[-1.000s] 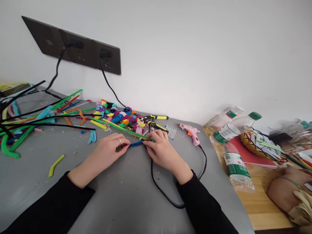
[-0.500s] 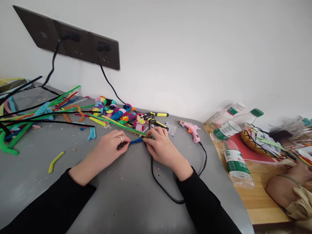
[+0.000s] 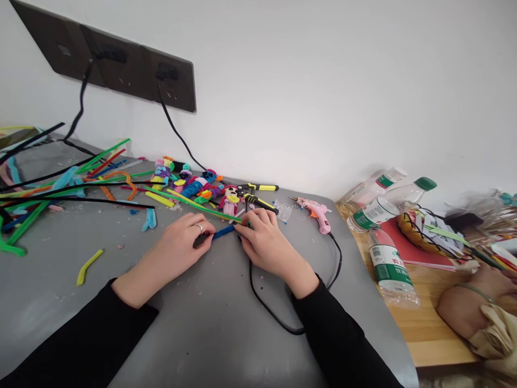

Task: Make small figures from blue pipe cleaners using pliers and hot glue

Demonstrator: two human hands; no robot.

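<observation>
Between my two hands stretches a short blue pipe cleaner (image 3: 223, 231), just over the grey table (image 3: 210, 334). My left hand (image 3: 183, 240) pinches its left end, and a ring shows on one finger. The right end is pinched by my right hand (image 3: 269, 242), whose fingertips partly hide it. A long green pipe cleaner (image 3: 202, 207) runs behind the hands, its right end reaching my right fingers. Just past them lie a small pink and white pipe-cleaner doll (image 3: 230, 201) and yellow-and-black handled pliers (image 3: 260, 203).
Several colourful pipe-cleaner figures (image 3: 194, 183) lie along the wall. Loose pipe cleaners (image 3: 60, 186) pile up at left, near a yellow piece (image 3: 89, 267). A pink glue gun (image 3: 317, 213) trails a black cord (image 3: 269, 312). Plastic bottles (image 3: 391, 272) and another person's arm (image 3: 460, 307) are at right.
My hands keep their pinch on the blue pipe cleaner, which now tilts slightly more, its left end lower. The whole view has shifted a little.
</observation>
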